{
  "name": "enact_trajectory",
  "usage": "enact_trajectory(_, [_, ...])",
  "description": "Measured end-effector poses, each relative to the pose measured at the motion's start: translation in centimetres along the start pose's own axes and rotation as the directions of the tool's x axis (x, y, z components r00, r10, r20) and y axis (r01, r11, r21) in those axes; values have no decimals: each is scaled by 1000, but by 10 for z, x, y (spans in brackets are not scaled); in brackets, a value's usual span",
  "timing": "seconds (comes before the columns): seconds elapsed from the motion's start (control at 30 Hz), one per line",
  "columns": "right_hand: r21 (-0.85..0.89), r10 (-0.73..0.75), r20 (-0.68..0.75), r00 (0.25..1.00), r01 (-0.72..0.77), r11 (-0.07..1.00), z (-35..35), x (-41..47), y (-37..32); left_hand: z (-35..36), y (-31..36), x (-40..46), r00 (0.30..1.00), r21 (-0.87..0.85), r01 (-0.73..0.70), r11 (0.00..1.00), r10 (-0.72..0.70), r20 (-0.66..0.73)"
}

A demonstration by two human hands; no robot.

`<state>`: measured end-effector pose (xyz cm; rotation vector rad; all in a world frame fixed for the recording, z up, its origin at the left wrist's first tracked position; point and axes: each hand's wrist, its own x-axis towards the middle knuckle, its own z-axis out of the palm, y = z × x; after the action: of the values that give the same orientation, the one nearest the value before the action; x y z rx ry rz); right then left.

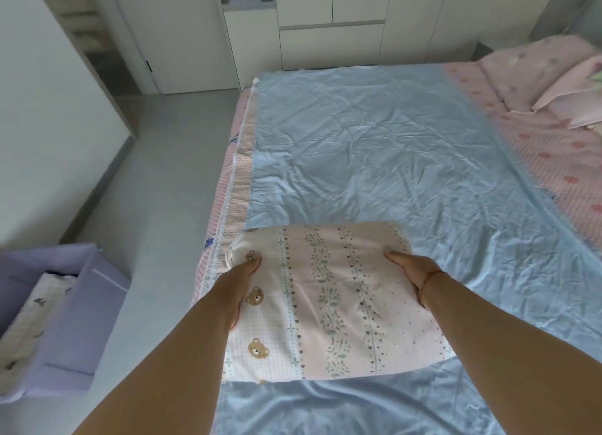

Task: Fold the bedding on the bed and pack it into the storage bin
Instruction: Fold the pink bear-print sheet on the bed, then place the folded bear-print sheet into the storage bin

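A folded pink bedding bundle with bear, leaf and heart prints lies near the bed's front left corner, on top of a spread blue sheet. My left hand holds the bundle's left edge, thumb on top and fingers hidden under the side. My right hand holds the right edge the same way, thumb on the top face. A purple storage bin stands open on the floor to the left of the bed, with a white patterned cloth inside.
The bed has a pink checked sheet with pink pillows at the far right. White wardrobes line the back wall. Grey floor runs between the bed and the left wall.
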<state>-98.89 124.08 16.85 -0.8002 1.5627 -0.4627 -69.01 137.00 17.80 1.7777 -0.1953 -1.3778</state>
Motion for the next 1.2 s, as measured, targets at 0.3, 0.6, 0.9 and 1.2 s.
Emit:
enact_trajectory(0.3, [-90, -64, 198, 978, 83, 993, 80, -41, -32, -90, -10, -65, 982, -137, -16, 990, -10, -188])
enact_trajectory(0.6, [-228, -94, 363, 927, 186, 956, 190, -96, -40, -184, -39, -123, 935, -313, -87, 946, -31, -353])
enact_trajectory(0.9, [-286, -127, 505, 854, 305, 908, 365, -164, -21, -338, -63, -156, 887, -425, -149, 893, -69, -456])
enact_trajectory(1.2, [-307, -89, 501, 861, 273, 912, 555, -235, 7, -542, -57, -154, 883, -429, -157, 890, -68, -464])
